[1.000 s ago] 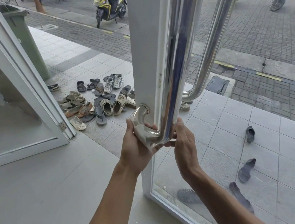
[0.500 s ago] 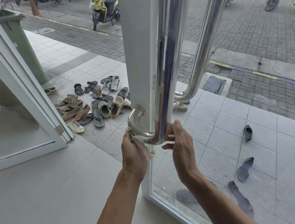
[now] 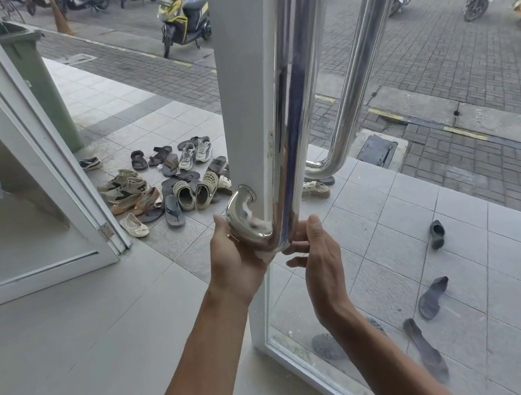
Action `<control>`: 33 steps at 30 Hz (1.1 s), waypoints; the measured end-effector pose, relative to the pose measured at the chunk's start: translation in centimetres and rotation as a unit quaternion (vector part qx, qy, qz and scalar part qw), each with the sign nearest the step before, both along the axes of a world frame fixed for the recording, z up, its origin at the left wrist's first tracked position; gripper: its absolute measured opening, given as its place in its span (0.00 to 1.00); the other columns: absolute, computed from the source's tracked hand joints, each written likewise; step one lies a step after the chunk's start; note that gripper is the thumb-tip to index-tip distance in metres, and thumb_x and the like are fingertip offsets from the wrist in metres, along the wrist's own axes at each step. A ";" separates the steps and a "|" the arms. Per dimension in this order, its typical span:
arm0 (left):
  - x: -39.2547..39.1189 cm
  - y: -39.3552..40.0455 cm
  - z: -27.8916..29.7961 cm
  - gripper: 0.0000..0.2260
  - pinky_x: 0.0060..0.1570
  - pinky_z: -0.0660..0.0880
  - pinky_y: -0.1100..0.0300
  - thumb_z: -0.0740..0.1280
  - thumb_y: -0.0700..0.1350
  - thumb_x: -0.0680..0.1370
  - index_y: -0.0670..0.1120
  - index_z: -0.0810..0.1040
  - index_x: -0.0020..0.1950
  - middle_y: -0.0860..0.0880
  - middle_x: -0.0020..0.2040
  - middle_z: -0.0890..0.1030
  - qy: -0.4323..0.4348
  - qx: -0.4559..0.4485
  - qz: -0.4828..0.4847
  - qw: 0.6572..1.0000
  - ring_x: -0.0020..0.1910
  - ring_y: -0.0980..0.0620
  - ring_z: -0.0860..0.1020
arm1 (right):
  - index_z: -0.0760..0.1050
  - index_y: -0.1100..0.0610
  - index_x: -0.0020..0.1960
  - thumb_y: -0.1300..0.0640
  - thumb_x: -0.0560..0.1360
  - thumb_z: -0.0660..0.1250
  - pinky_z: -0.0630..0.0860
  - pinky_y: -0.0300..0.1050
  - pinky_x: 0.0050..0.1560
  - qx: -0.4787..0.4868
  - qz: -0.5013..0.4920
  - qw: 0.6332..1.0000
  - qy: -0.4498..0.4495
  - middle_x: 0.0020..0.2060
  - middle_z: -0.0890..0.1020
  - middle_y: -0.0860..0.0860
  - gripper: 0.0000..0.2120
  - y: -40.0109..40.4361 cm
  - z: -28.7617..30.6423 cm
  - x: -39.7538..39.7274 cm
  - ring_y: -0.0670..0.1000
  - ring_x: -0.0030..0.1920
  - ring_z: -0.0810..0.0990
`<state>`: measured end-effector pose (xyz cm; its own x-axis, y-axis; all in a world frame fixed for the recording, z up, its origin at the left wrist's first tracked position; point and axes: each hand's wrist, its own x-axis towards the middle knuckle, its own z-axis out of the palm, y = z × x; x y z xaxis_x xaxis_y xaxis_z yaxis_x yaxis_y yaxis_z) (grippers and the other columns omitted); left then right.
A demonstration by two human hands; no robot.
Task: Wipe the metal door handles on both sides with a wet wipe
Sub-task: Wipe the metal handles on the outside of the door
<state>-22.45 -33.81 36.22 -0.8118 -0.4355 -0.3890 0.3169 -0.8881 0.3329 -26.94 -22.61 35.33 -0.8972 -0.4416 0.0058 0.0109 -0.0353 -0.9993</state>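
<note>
Head view: shiny chrome handle (image 3: 287,123), apparently smeared near bend.

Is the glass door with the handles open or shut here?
Open. The door is seen edge-on, swung away from the hinged frame, with tiled floor and shoes showing through the gap between them.

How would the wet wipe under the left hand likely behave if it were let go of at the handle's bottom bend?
Probably floppy: the wet wipe moulds to the curve of the metal handle under the left hand. It looks thin and light, so it would likely cling briefly if damp, then drop. The polished bend gives little grip, so it may slide. The right hand only hovers beside.
</note>
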 end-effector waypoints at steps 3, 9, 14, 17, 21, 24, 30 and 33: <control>-0.6 -0.4 0.7 0.30 0.66 0.71 0.44 0.53 0.69 0.79 0.44 0.75 0.61 0.43 0.59 0.77 -0.002 0.065 -0.009 0.998 0.66 0.47 0.72 | 0.81 0.55 0.44 0.47 0.86 0.50 0.76 0.47 0.40 0.002 -0.008 1.000 -0.002 0.39 0.85 0.52 0.25 0.3 0.1 0.0 0.47 0.38 0.80; -0.6 -0.1 0.4 0.30 0.63 0.72 0.49 0.49 0.71 0.78 0.47 0.74 0.40 0.54 0.27 0.74 0.008 0.074 -0.016 0.997 0.46 0.53 0.79 | 0.80 0.53 0.44 0.46 0.86 0.50 0.76 0.47 0.41 0.007 -0.015 1.000 0.001 0.38 0.84 0.47 0.24 0.7 0.1 0.1 0.48 0.39 0.81; 0.0 0.7 0.6 0.32 0.58 0.76 0.44 0.47 0.64 0.82 0.38 0.71 0.66 0.45 0.41 0.84 -0.101 -0.088 0.010 0.991 0.48 0.46 0.84 | 0.80 0.55 0.45 0.46 0.86 0.50 0.75 0.44 0.40 0.007 -0.019 1.000 -0.001 0.37 0.84 0.48 0.25 0.8 -0.1 0.0 0.47 0.39 0.80; -0.4 1.9 0.5 0.26 0.65 0.75 0.44 0.53 0.58 0.84 0.38 0.74 0.67 0.38 0.58 0.82 -0.212 -0.180 0.060 0.959 0.58 0.43 0.81 | 0.81 0.57 0.46 0.46 0.86 0.50 0.75 0.43 0.40 0.005 -0.021 1.000 -0.003 0.39 0.84 0.50 0.26 0.9 -0.1 -0.4 0.47 0.39 0.80; -0.2 2.2 0.4 0.21 0.66 0.74 0.44 0.55 0.54 0.85 0.40 0.74 0.66 0.39 0.60 0.82 -0.227 -0.211 0.093 0.946 0.58 0.43 0.81 | 0.81 0.57 0.46 0.45 0.86 0.50 0.75 0.42 0.39 0.008 -0.022 1.000 0.000 0.41 0.85 0.54 0.25 0.7 0.2 -0.8 0.48 0.40 0.80; -0.3 1.9 0.3 0.17 0.68 0.73 0.47 0.55 0.53 0.85 0.43 0.74 0.65 0.44 0.54 0.82 -0.249 -0.258 0.120 0.926 0.59 0.45 0.80 | 0.81 0.57 0.46 0.45 0.86 0.50 0.75 0.41 0.39 0.009 -0.020 1.000 0.003 0.41 0.85 0.54 0.26 0.5 0.3 -0.9 0.47 0.39 0.80; -1.0 1.6 1.6 0.27 0.61 0.72 0.57 0.51 0.62 0.83 0.48 0.67 0.76 0.49 0.68 0.76 -0.206 -0.316 0.087 0.922 0.62 0.53 0.77 | 0.81 0.53 0.43 0.46 0.86 0.50 0.75 0.43 0.39 0.009 -0.005 1.000 0.008 0.37 0.85 0.51 0.25 -0.2 0.3 -0.8 0.45 0.37 0.80; -1.2 0.9 1.6 0.24 0.64 0.66 0.58 0.51 0.58 0.85 0.49 0.63 0.79 0.45 0.77 0.67 -0.270 -0.402 0.079 0.871 0.67 0.52 0.70 | 0.81 0.51 0.43 0.46 0.86 0.49 0.76 0.42 0.38 0.011 0.003 1.000 0.016 0.39 0.86 0.52 0.25 -0.6 0.3 -0.8 0.44 0.37 0.81</control>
<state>-23.68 -32.87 37.84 -0.5096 -0.8336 -0.2131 0.0188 -0.2583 0.9659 -27.72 -23.19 35.63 -0.8941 -0.4472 0.0251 -0.0209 -0.0143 -0.9997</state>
